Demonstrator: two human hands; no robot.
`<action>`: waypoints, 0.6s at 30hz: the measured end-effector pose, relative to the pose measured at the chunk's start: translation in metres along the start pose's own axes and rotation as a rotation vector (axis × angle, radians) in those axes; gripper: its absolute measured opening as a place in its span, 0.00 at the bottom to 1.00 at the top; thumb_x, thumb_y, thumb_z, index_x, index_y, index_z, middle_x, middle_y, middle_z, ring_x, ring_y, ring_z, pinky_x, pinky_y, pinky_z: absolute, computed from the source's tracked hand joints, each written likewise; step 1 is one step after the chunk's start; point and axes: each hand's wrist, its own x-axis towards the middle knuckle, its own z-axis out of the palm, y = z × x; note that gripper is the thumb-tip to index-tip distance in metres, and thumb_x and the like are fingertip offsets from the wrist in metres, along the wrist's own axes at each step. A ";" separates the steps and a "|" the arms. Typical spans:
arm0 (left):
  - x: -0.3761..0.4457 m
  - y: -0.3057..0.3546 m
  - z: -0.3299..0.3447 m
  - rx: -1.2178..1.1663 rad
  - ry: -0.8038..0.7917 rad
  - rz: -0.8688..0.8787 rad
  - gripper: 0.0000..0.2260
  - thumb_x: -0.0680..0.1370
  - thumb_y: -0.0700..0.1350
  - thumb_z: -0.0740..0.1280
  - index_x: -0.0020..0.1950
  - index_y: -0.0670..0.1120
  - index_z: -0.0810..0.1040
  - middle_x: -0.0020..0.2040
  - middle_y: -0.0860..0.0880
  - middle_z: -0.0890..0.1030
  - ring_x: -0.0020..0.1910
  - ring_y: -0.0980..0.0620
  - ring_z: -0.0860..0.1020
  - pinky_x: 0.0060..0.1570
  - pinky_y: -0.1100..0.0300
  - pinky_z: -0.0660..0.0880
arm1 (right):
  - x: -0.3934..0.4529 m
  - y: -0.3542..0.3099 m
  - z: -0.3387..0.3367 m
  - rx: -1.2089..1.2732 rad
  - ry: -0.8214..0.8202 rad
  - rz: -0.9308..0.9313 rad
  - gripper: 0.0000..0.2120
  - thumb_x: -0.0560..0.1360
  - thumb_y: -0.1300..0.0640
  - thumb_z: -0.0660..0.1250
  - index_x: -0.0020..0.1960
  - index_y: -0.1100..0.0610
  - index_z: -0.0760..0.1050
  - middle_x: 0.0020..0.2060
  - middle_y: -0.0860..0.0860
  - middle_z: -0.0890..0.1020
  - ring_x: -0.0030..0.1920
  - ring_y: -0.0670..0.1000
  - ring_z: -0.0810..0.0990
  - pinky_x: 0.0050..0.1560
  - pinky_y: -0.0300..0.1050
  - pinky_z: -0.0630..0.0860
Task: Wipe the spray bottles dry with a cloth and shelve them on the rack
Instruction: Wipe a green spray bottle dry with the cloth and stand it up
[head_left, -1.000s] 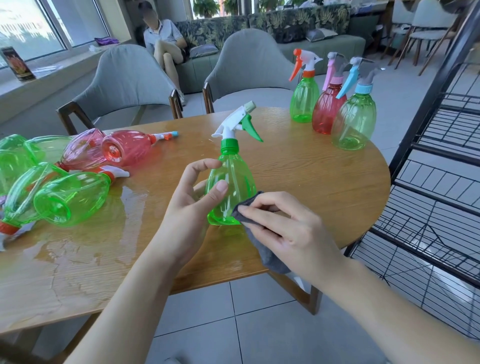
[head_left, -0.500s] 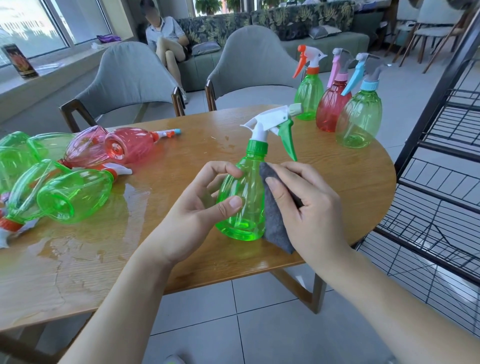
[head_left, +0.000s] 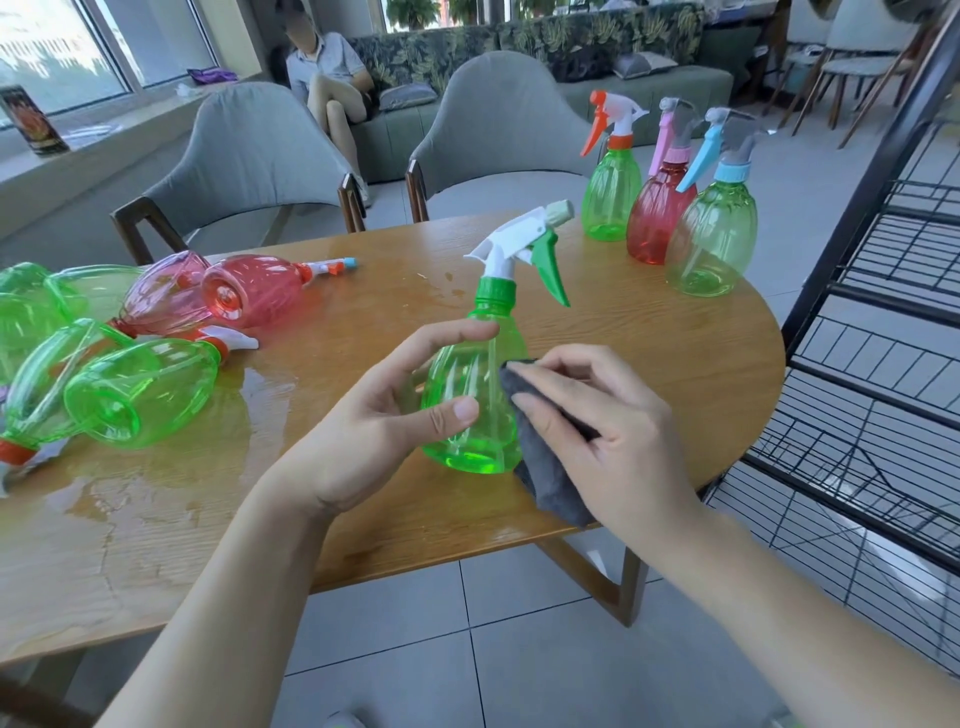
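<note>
A green spray bottle (head_left: 480, 395) with a white head and green trigger stands tilted near the table's front edge. My left hand (head_left: 384, 415) grips its body from the left, thumb across the front. My right hand (head_left: 597, 426) presses a grey cloth (head_left: 550, 478) flat against the bottle's right side. Three upright bottles stand at the far right of the table: a green one with an orange trigger (head_left: 610, 192), a red one with a pink trigger (head_left: 657, 218) and a green one with a blue trigger (head_left: 714, 239). The black wire rack (head_left: 878, 332) stands to the right.
Several green and red bottles (head_left: 140, 395) lie on their sides at the table's left, beside a puddle of water (head_left: 171, 467) on the wooden table (head_left: 649, 353). Two grey chairs (head_left: 249, 166) stand behind the table. A person sits on a sofa far back.
My right hand with the cloth has risen from the bottle's base up its right side. The bottle's trigger has turned to point right. My left hand keeps its grip.
</note>
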 end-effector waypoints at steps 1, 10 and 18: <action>-0.001 0.001 0.000 0.010 -0.019 -0.004 0.25 0.78 0.43 0.73 0.75 0.52 0.75 0.72 0.40 0.77 0.72 0.33 0.75 0.71 0.33 0.73 | 0.004 0.000 0.000 -0.008 0.026 0.033 0.11 0.81 0.62 0.71 0.62 0.62 0.84 0.53 0.56 0.83 0.52 0.48 0.81 0.57 0.35 0.74; 0.005 0.002 0.021 -0.112 0.027 -0.048 0.24 0.77 0.39 0.72 0.73 0.50 0.77 0.65 0.44 0.82 0.62 0.43 0.81 0.60 0.50 0.80 | 0.007 0.001 -0.006 0.109 -0.043 0.240 0.13 0.82 0.57 0.67 0.64 0.58 0.84 0.56 0.49 0.82 0.58 0.46 0.81 0.59 0.37 0.75; 0.016 0.011 0.039 -0.385 0.248 -0.011 0.24 0.78 0.42 0.73 0.74 0.52 0.77 0.62 0.41 0.83 0.58 0.42 0.83 0.53 0.49 0.83 | 0.006 -0.008 -0.012 0.121 -0.028 0.095 0.11 0.81 0.62 0.70 0.61 0.60 0.84 0.55 0.52 0.82 0.56 0.48 0.82 0.57 0.38 0.76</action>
